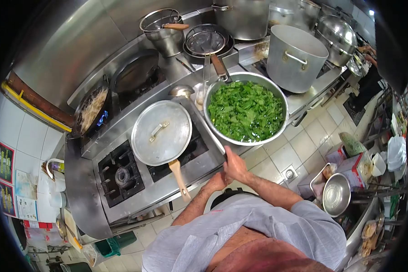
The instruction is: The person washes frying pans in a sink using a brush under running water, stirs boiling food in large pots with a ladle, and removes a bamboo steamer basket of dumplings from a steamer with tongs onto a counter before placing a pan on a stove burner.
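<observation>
The chopped-looking leafy greens (247, 109) lie heaped in water inside a wide metal bowl (283, 129), which rests by the front edge of the counter (133, 192) and seems to reach a little over it. Just below and to the left of the bowl, the right hand (235, 164) is curled at the near end of a pale strip; whether that is a handle or the counter's own edge, and whether the fingers close on it, I cannot tell. The left hand (218, 182) is right beside it, its fingers hidden, so I cannot tell whether it grasps anything

As far as shows, the greens are already in their water and have not been drained. Left of the bowl, a flat lid (152, 147) covers a pan whose wooden handle (178, 179) points toward the person. Between lid and bowl is a ladle (181, 92). Further left, pale food (94, 109) is in a dark pan over a blue flame (103, 118), so judging by this, its cooking is not finished. Behind the bowl are a wooden-handled strainer (206, 41) and a tall uncovered pot (285, 68)
</observation>
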{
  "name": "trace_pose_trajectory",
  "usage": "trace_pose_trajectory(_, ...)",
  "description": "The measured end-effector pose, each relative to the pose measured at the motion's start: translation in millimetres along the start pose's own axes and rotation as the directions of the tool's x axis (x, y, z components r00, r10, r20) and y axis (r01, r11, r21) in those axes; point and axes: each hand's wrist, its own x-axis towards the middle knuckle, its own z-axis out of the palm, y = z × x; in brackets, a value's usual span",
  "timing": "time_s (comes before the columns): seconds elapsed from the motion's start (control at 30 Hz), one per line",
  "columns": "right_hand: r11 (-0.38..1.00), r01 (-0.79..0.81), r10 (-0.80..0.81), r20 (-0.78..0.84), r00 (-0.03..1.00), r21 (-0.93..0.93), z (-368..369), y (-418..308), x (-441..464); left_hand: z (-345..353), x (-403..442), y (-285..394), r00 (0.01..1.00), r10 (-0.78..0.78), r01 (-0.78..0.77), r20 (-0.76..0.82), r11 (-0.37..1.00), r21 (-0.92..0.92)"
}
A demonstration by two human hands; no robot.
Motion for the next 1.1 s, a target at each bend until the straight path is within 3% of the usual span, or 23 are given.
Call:
trace_pose_trajectory(0.07,0.987,0.083,-0.087,0.023,0.996,0.139,-16.0,-0.9,-3.1,19.6,22.3,-10.8,0.995,0.077,-0.077,-0.06,0.997,-0.008)
trace_pose_trajectory(0.13,0.961,0.042,-0.085,0.145,0.986,0.272,-45.0,-3.3,-8.1,26.5,34.9,3.3,0.904,0.368,-0.373,-0.22,0.928,0.019)
trace_pose_trajectory(0.2,0.893,0.061,-0.157,0.181,0.971,0.445,-69.0,9.8,-15.8,32.2,46.9,18.6,0.897,0.364,-0.37,-0.249,0.929,0.027)
trace_pose_trajectory(0.23,0.893,0.05,-0.148,0.187,0.971,0.448,-86.4,16.4,-22.4,21.8,43.5,50.5,0.936,0.273,-0.289,-0.222,0.957,-0.042)
trace_pose_trajectory(0.3,0.767,0.087,-0.268,0.194,0.944,0.635,-127.2,30.8,-31.9,28.0,57.4,69.5,0.956,0.237,-0.252,-0.172,0.965,-0.075)
trace_pose_trajectory(0.33,0.769,0.084,-0.249,0.177,0.952,0.634,-144.7,43.5,-34.6,45.1,82.8,48.8,0.956,0.252,-0.264,-0.151,0.962,-0.07)
trace_pose_trajectory(0.4,0.741,0.318,-0.384,-0.015,0.923,0.592,-181.8,73.1,-47.3,83.9,121.2,14.6,0.986,0.08,-0.104,-0.149,0.981,-0.166)
trace_pose_trajectory(0.43,0.73,0.186,-0.313,0.08,0.946,0.657,-209.8,82.2,-54.3,96.9,130.0,12.3,0.99,-0.015,-0.01,-0.138,0.983,-0.183)
trace_pose_trajectory(0.53,0.762,0.09,-0.223,0.131,0.966,0.641,-277.3,118.5,-57.2,100.0,132.8,59.0,0.959,-0.259,0.259,-0.115,0.966,-0.021)
trace_pose_trajectory(0.57,0.795,0.072,-0.155,0.088,0.984,0.602,-302.2,125.2,-56.4,103.5,139.9,65.2,0.971,-0.229,0.232,-0.074,0.972,0.033)
trace_pose_trajectory(0.6,0.863,0.173,-0.163,-0.062,0.985,0.474,-321.8,134.2,-56.7,108.1,147.2,72.4,0.972,-0.227,0.23,-0.064,0.972,0.04)
trace_pose_trajectory(0.7,0.85,0.182,-0.127,-0.143,0.982,0.494,-377.5,158.5,-53.8,117.7,179.3,99.9,0.999,0.006,-0.001,-0.051,0.995,0.1)
trace_pose_trajectory(0.73,0.869,0.11,-0.039,-0.154,0.987,0.482,-395.0,165.8,-50.1,116.5,187.9,121.8,0.999,0.003,0.002,-0.052,0.995,0.098)
trace_pose_trajectory(0.8,0.891,-0.006,0.094,-0.172,0.98,0.454,-427.6,182.4,-39.1,102.9,194.9,185.6,0.995,0.099,-0.099,0.003,0.993,-0.063)
trace_pose_trajectory(0.9,0.937,-0.026,0.137,-0.299,0.944,0.347,-471.4,195.4,-18.6,81.7,205.7,255.1,0.978,0.208,-0.202,0.011,0.961,-0.189)
trace_pose_trajectory(0.97,1.0,0.009,-0.017,-0.413,0.911,-0.021,-501.1,220.4,-1.7,55.3,206.1,291.8,0.959,0.282,-0.275,-0.01,0.928,-0.253)
trace_pose_trajectory(1.03,0.909,0.095,-0.298,-0.474,0.828,-0.405,-542.8,254.4,19.7,29.5,213.1,319.4,0.92,0.385,-0.388,-0.078,0.86,-0.333)
trace_pose_trajectory(1.1,0.777,-0.071,-0.311,-0.48,0.82,-0.626,-589.5,252.4,36.9,7.8,221.9,337.1,0.905,0.403,-0.424,-0.138,0.819,-0.386)
